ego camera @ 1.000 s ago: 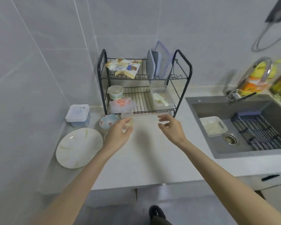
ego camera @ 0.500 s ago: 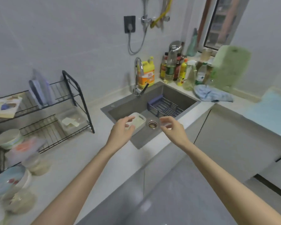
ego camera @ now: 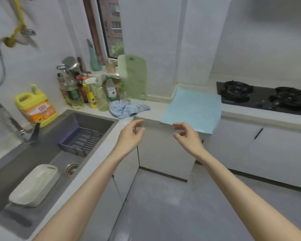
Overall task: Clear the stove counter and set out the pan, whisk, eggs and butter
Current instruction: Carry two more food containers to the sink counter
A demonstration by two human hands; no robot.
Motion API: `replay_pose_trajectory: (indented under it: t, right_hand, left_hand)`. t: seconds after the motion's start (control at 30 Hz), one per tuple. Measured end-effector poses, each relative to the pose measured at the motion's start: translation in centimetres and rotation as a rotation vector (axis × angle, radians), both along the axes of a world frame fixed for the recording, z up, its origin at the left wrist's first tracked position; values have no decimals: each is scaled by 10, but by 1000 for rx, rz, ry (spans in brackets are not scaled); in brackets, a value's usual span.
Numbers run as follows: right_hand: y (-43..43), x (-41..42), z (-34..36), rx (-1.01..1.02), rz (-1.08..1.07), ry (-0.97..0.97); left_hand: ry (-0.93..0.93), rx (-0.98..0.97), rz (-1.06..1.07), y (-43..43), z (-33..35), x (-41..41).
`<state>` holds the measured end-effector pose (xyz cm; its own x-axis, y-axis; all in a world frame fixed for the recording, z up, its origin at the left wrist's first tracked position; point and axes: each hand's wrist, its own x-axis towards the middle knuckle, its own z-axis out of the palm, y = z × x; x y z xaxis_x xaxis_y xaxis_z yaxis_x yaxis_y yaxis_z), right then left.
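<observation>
Head view, pale stove counter under blue mat, left hand, right hand, fingers slack, empty

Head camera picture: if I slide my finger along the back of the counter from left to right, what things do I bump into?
Yellow soap jug → bunch of bottles → crumpled blue rag → flat light-blue mat → black gas stove. The green cutting board is left out because it stands right above the rag.
</observation>
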<state>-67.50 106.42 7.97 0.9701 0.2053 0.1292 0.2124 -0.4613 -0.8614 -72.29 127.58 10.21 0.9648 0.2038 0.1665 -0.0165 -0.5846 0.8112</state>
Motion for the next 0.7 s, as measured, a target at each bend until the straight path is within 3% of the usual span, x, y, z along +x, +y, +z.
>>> replay_pose_trajectory:
  t: [0.7]
  right_hand:
    - [-313,227,11,10,-683,5]
  left_hand:
    - [25,-86,-667,-332,17,368]
